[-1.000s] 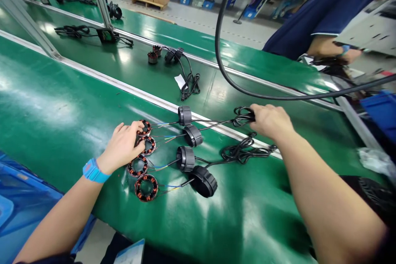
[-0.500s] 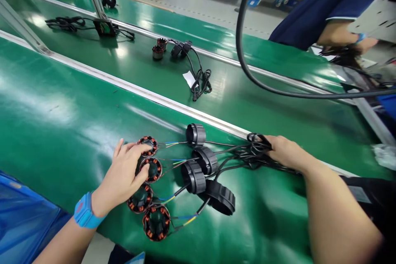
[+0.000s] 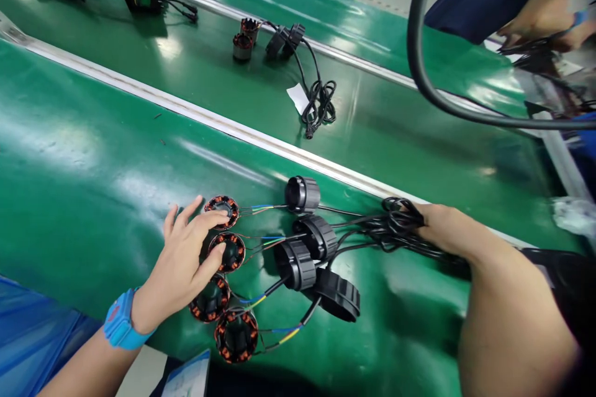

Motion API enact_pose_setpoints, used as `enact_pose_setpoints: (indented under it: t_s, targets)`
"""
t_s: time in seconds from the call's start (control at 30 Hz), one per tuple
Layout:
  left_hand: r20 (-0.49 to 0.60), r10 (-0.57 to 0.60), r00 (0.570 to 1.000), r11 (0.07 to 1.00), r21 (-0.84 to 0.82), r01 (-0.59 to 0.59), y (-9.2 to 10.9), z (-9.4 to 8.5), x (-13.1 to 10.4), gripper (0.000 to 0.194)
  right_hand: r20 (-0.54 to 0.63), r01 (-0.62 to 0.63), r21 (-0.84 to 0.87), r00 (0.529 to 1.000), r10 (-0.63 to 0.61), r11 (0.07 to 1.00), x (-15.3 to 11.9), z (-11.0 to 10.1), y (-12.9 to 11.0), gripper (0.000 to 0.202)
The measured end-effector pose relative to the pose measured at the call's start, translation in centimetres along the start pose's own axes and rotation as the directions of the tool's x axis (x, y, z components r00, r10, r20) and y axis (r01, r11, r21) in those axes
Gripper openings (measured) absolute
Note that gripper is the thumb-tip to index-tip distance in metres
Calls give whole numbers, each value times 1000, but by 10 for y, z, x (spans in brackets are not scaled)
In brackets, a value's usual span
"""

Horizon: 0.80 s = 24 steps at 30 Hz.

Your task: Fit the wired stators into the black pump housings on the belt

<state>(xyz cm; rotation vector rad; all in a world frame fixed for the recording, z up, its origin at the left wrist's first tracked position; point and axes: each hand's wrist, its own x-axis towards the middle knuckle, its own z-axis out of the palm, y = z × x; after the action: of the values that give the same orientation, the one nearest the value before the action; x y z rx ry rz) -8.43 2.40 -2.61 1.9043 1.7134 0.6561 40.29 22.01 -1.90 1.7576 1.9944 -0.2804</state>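
"How much room around the work?"
"The green worktop (image 3: 93, 186) stretches leftward from four copper-wound rings (image 3: 221, 336), which line up toward its near edge. Black caps (image 3: 302, 194) sit just right of them; the cable bundle (image 3: 395, 223) lies by the metal rail (image 3: 242, 130) along the far edge."
"And the hands?"
"The left hand (image 3: 181, 260) is spread, index finger on the farthest ring, thumb on the next. The right hand (image 3: 442, 226) touches the bundle; its fingers are hidden, so I can't tell its grip."
"Any writing?"
"A paper slip (image 3: 298, 99) lies beyond the rail, nothing readable."
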Motion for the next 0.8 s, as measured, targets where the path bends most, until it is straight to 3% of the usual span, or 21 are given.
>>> enact_pose_setpoints:
  t_s: [0.07, 0.2, 0.3, 0.4, 0.47, 0.6, 0.7, 0.8]
  targets:
    - [-25, -76, 997, 982, -177, 70, 2, 1, -7, 41, 14, -2, -32, 1000, 3, 999, -2, 0, -2, 36]
    - [-127, -272, 954, 844, -507, 173, 8, 14, -26, 51, 25, -3, -101, 1000, 5, 995, -11, -11, -6, 49]
    - [-135, -291, 947, 794, -587, 160, 12, 32, -32, 56, 69, 9, -56, 998, -5, 998, -20, -34, -10, 61]
    - [-111, -234, 966, 829, -541, 139, 13, 43, -26, 56, -55, 154, 196, 988, -146, 968, -16, -67, -30, 66]
    - [-131, -209, 969, 852, -511, 115, 10, 42, -18, 56, -209, 232, 368, 964, -164, 900, 2, -88, -56, 63]
    - [-275, -258, 926, 853, -515, 85, -7, 30, 8, 52, -370, 151, 518, 927, 61, 842, 72, -113, -117, 64]
    - [-354, -368, 860, 851, -501, 159, -21, 22, 26, 49, -364, 106, 611, 918, 159, 785, 124, -120, -141, 72]
    - [-376, -445, 813, 829, -516, 216, -28, 23, 36, 52, -313, 23, 686, 911, 267, 727, 157, -121, -143, 82]
